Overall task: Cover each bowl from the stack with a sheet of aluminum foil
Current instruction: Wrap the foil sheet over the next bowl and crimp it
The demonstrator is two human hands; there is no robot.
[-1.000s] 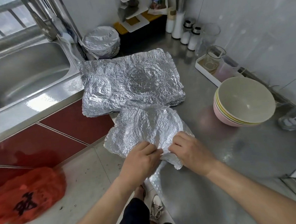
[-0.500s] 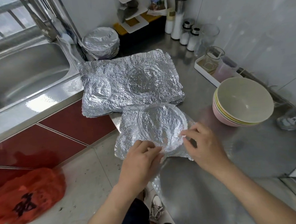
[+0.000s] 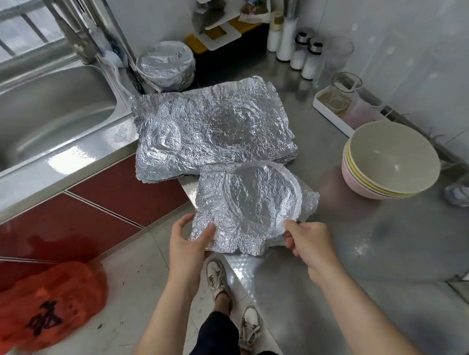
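Foil sheet (image 3: 246,204) sits draped over one bowl (image 3: 299,194) at the near edge of the steel counter (image 3: 357,266), part of it overhanging the counter's corner. Only a pale arc of rim shows on the right; the rest is a round dent in the foil.

Left hand (image 3: 185,240): thumb on top of the sheet's near-left corner, fingers curved round the edge below — gripping the foil.
Right hand (image 3: 305,236): fingers curled, pinching the foil at the near-right side of the rim.
The hands are apart, one on each side of the bowl.

Pile of crumpled foil sheets (image 3: 211,124) lies just behind, touching or nearly touching the covered bowl. Stack of uncovered bowls (image 3: 391,159) is to the right on the same counter, pink one at the bottom. One finished foil-wrapped bowl (image 3: 166,65) sits at the back by the sink (image 3: 32,115).

Shakers (image 3: 307,55) stand along the back wall — orange bag (image 3: 43,304) on the floor at left.
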